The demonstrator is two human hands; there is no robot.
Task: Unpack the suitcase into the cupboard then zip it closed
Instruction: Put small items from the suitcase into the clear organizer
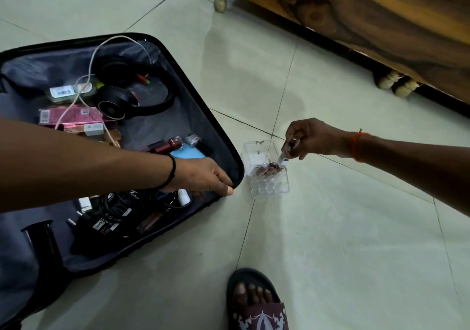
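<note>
An open black suitcase [223,136] lies on the floor at the left, holding black headphones [132,95], a white cable [76,100], pink boxes [73,116], lipsticks [167,146], a blue case [188,154] and dark chargers [112,215]. My left hand [203,177] reaches over its right rim, fingers stretched down into it; what the fingertips touch is hidden. A clear plastic organiser box [267,172] stands on the tiles just right of the suitcase, with several small items inside. Above it my right hand [310,138] pinches a small silver-capped tube [286,152], its tip in the box.
A wooden piece of furniture [368,24] on pale turned legs [394,82] runs along the back right. My sandalled foot [256,301] stands at the bottom centre. Pale floor tiles [343,228] stretch to the right of the suitcase.
</note>
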